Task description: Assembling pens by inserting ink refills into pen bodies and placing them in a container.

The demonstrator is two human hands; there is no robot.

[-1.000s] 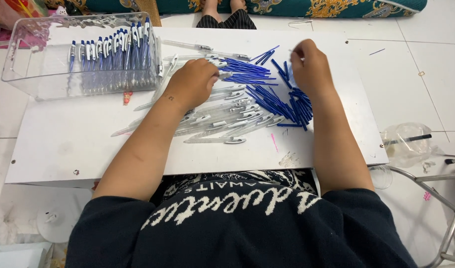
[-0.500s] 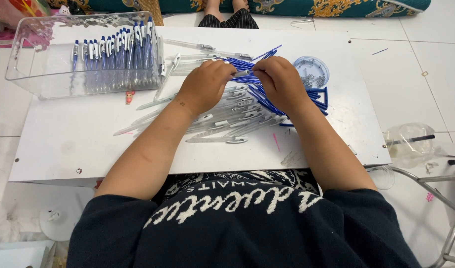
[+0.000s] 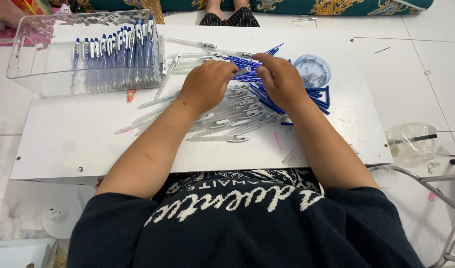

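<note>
We hold a clear pen barrel between our two hands above the white bench, the left hand pinching one end with its fingers curled in and the right hand closed over the other end, the two hands almost touching. Beneath our wrists lies a loose heap of clear barrels, fanned toward the left, and beside it, under the right hand, a spread of blue refills that reaches a small round clear dish of springs. At the far left of the bench a clear plastic box holds a row of finished pens standing on end against its right wall. The risks here look plain to us: our forearms rest right over the heap, so a careless sweep could roll barrels toward the near edge and onto the floor; the dish sits just beside the right hand, and a knock could scatter its springs among the refills, where they would be hard to find; and the thin refill could bend or miss the barrel's mouth if we push it at an angle. Whether a refill is already inside the barrel we cannot tell, since our fingers hide it.
</note>
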